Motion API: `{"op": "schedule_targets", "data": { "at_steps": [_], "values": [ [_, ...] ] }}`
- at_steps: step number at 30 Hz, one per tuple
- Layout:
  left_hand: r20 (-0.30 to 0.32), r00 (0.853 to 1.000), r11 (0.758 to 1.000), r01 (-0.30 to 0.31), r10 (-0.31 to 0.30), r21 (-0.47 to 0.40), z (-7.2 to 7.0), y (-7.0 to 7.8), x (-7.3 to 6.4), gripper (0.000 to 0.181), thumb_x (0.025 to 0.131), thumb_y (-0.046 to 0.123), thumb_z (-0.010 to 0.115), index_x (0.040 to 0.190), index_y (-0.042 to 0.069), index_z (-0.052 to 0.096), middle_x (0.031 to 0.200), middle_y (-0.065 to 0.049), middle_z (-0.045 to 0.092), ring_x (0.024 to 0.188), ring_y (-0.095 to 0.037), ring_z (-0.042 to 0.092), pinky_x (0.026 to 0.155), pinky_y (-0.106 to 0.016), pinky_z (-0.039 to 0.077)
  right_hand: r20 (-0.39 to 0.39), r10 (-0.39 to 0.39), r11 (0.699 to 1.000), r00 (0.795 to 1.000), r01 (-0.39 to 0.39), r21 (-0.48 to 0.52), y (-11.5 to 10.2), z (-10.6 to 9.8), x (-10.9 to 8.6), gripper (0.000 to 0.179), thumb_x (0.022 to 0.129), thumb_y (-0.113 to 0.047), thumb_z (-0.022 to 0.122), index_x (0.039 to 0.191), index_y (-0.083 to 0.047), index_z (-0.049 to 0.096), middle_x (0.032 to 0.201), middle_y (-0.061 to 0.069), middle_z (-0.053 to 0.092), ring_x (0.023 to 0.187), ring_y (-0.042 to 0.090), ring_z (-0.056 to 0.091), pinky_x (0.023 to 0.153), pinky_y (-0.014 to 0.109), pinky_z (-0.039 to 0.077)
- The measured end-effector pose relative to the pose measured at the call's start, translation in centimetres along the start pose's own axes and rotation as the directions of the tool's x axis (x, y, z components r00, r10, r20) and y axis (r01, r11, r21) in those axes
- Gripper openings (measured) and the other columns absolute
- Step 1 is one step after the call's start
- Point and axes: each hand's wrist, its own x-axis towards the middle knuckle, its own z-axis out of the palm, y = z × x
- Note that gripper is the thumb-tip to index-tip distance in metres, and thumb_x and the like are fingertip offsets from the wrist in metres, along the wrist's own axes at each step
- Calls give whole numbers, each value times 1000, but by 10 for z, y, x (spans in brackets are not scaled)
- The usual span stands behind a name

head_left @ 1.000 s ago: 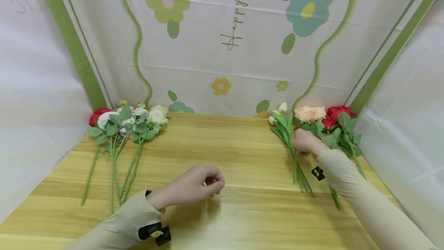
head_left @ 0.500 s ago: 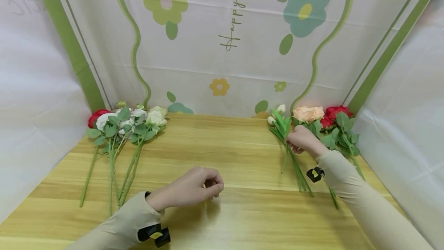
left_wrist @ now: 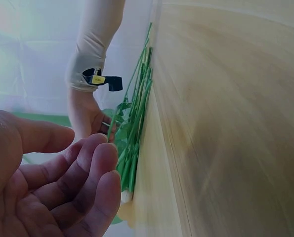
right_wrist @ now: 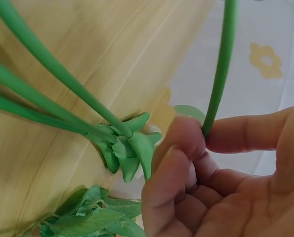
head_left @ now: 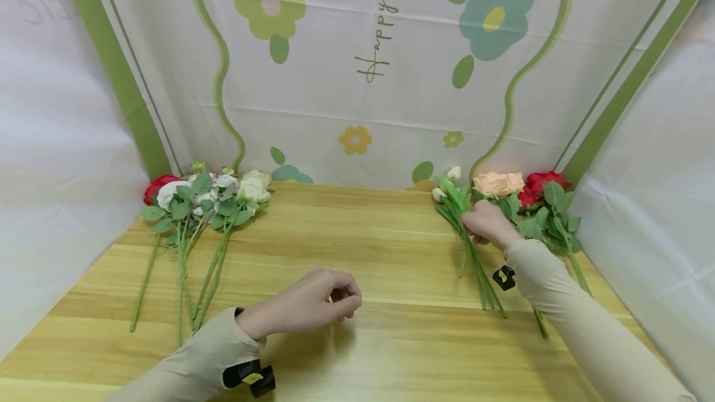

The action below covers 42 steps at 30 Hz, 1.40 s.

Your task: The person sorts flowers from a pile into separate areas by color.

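At the right of the table my right hand pinches one green tulip stem between thumb and forefinger; in the right wrist view it stands apart from the others. The held flower's head is hidden behind the fingers there. Beneath it lie several white tulips with long green leaves, their stems pointing toward me. My left hand hovers over the front middle of the table, fingers loosely curled around nothing. In the left wrist view that same hand has its palm and fingertips showing.
Beside the tulips lie a peach flower and red flowers with leafy stems. At the far left rests a group of white, cream and red flowers. A printed cloth rises behind the wooden table.
My right hand has shifted slightly left, and one tulip stem has come away from the bunch with it. The left hand has stayed in place.
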Motion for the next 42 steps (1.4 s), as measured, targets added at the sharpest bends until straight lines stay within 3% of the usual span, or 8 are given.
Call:
{"op": "schedule_targets", "data": {
  "at_steps": [17, 30, 35, 42],
  "values": [
    [1, 1000, 1000, -21, 21, 16, 1, -1, -1, 14, 101, 14, 58, 90, 11, 67, 74, 2, 66, 66, -6, 61, 60, -24, 50, 62, 45, 998, 997, -48, 40, 9, 2, -5, 25, 83, -9, 40, 61, -5, 52, 53, 6, 49, 46, 18, 48, 45, 32, 39],
    [1, 1000, 1000, -18, 18, 24, 2, -1, 0, 15, 101, 15, 58, 90, 11, 67, 74, 2, 66, 66, -3, 59, 60, -24, 50, 87, -3, 980, 996, 20, -196, 20, 1, -3, 35, 85, -13, 51, 55, -18, 33, 47, -6, 28, 39, 11, 37, 42, 25, 34],
    [7, 1000, 1000, -16, 16, 21, 2, -1, 0, 15, 101, 16, 58, 90, 11, 67, 74, 2, 66, 66, -3, 59, 60, -24, 50, 81, 0, 982, 997, 15, -187, 19, -1, -7, 38, 87, -16, 54, 54, -18, 35, 46, -6, 29, 39, 10, 36, 43, 27, 35],
    [8, 1000, 1000, 5, -5, 11, 0, -2, 0, 15, 101, 18, 58, 92, 11, 67, 76, 1, 66, 68, -10, 63, 60, -25, 50, 32, -93, 979, 995, 97, -181, 15, -2, -20, 44, 93, -20, 54, 53, -17, 37, 45, -6, 30, 40, 11, 37, 46, 29, 39]
  ]
}}
